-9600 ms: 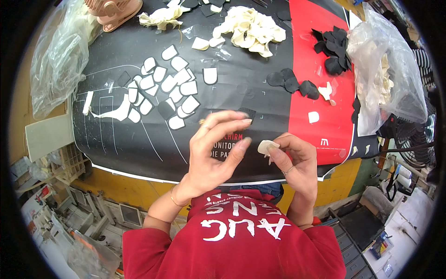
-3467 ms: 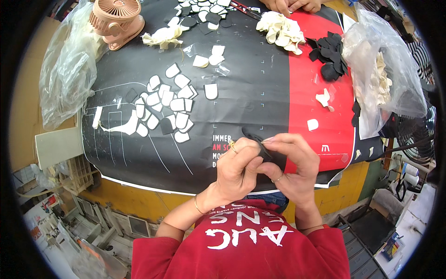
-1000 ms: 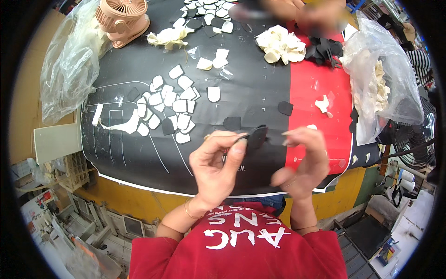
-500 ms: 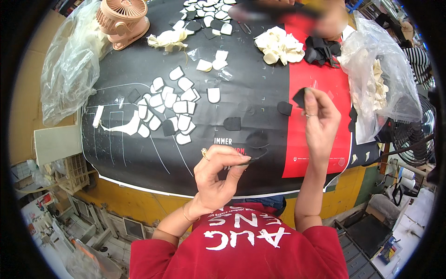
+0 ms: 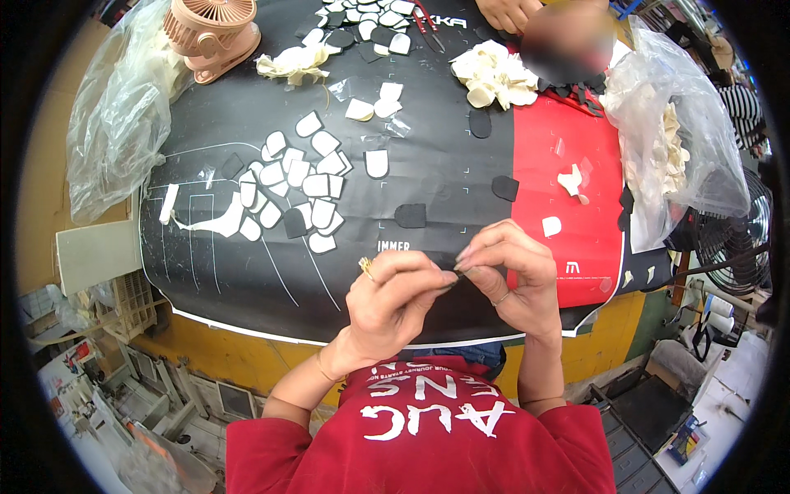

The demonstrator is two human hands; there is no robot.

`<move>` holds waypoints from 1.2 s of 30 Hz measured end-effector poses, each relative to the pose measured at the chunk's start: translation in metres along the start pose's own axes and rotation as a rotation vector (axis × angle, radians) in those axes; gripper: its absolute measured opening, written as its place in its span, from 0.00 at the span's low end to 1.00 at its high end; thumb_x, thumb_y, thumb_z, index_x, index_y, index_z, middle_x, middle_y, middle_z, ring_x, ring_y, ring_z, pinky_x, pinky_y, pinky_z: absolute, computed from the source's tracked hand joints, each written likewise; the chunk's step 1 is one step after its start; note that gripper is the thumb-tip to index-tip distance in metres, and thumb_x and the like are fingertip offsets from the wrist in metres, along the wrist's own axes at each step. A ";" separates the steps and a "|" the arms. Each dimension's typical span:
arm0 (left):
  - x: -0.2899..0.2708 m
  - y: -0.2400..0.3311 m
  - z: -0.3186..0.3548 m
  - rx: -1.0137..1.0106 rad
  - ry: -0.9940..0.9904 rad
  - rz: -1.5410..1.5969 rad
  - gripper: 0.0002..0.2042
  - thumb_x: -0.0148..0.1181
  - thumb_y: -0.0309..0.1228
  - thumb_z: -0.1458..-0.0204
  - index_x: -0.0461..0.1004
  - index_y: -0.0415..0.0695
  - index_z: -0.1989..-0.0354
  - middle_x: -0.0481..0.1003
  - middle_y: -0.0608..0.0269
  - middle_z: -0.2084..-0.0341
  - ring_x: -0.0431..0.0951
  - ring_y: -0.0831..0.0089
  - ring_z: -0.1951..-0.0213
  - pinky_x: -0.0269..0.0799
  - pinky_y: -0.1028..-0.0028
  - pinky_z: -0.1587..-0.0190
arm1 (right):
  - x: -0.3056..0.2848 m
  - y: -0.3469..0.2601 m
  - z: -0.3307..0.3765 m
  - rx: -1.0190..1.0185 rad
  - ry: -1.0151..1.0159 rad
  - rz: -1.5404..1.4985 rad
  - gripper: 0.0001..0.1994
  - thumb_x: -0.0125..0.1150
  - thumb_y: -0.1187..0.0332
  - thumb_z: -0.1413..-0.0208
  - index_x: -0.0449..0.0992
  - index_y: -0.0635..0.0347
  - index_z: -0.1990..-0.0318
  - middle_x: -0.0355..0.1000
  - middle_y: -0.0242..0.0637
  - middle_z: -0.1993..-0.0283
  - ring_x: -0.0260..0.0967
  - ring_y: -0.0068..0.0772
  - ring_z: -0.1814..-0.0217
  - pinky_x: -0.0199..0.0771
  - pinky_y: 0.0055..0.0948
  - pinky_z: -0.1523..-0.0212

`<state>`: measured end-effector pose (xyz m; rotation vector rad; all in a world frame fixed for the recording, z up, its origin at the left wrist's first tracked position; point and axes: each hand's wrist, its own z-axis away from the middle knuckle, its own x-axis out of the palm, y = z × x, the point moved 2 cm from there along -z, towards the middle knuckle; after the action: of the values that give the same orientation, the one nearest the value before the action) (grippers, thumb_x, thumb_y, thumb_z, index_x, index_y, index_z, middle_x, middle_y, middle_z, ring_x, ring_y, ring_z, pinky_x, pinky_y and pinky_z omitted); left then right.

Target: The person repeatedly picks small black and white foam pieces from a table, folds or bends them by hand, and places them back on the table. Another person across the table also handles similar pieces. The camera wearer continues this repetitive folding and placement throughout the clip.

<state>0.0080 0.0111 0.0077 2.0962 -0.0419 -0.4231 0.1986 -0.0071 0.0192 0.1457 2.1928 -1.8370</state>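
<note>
Black piece (image 5: 458, 272) (mostly hidden) pinched in fingers of left hand (image 5: 393, 301) and right hand (image 5: 520, 281), above mat (image 5: 432, 132).

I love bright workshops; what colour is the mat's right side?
The mat's right side is red, in the head view.

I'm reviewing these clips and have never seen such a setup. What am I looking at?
No machine here: a person's bare left hand and right hand, seen from above by a wide fisheye camera worn on the head, so straight edges bend. The fingertips meet, seemingly pinching a small dark piece, mostly hidden. On the black-and-red mat lie white pieces with dark edges, a cream heap and a pink fan. At the top, another person's hand is partly in view.
</note>
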 end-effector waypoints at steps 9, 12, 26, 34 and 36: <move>-0.008 0.032 0.012 0.522 -0.134 -0.136 0.19 0.70 0.25 0.65 0.83 0.53 0.59 0.69 0.71 0.64 0.73 0.73 0.64 0.69 0.73 0.66 | -0.026 0.013 0.007 0.262 0.592 -0.187 0.06 0.60 0.73 0.37 0.78 0.68 0.63 0.71 0.26 0.69 0.66 0.14 0.67 0.67 0.18 0.65; -0.009 0.011 -0.002 0.441 -0.161 -0.269 0.21 0.69 0.26 0.66 0.83 0.50 0.58 0.69 0.70 0.67 0.71 0.74 0.69 0.69 0.74 0.70 | -0.050 0.012 0.014 0.358 0.502 -0.039 0.07 0.61 0.73 0.37 0.79 0.70 0.62 0.72 0.26 0.71 0.66 0.14 0.69 0.66 0.18 0.67; 0.009 -0.040 -0.058 0.107 -0.406 -0.345 0.24 0.62 0.23 0.52 0.74 0.41 0.43 0.76 0.54 0.49 0.77 0.59 0.47 0.70 0.66 0.43 | -0.042 0.017 0.023 0.324 0.506 -0.248 0.07 0.63 0.72 0.39 0.80 0.69 0.60 0.76 0.28 0.68 0.69 0.15 0.68 0.70 0.18 0.66; 0.053 -0.011 -0.013 -0.816 -0.326 0.654 0.15 0.67 0.29 0.45 0.78 0.38 0.51 0.82 0.56 0.63 0.81 0.74 0.63 0.75 0.74 0.58 | -0.012 0.005 0.012 0.189 0.460 -0.089 0.05 0.64 0.73 0.40 0.80 0.68 0.61 0.77 0.34 0.69 0.72 0.18 0.70 0.72 0.21 0.70; 0.049 -0.010 -0.009 -0.674 -0.368 0.485 0.09 0.65 0.29 0.43 0.79 0.37 0.57 0.82 0.60 0.70 0.80 0.79 0.69 0.74 0.78 0.62 | -0.019 0.003 0.009 0.195 0.582 -0.001 0.05 0.62 0.74 0.39 0.80 0.68 0.62 0.77 0.34 0.70 0.72 0.19 0.70 0.71 0.22 0.69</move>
<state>0.0555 0.0140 -0.0107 1.2704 -0.5371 -0.4404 0.2187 -0.0136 0.0198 0.8102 2.3407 -2.2149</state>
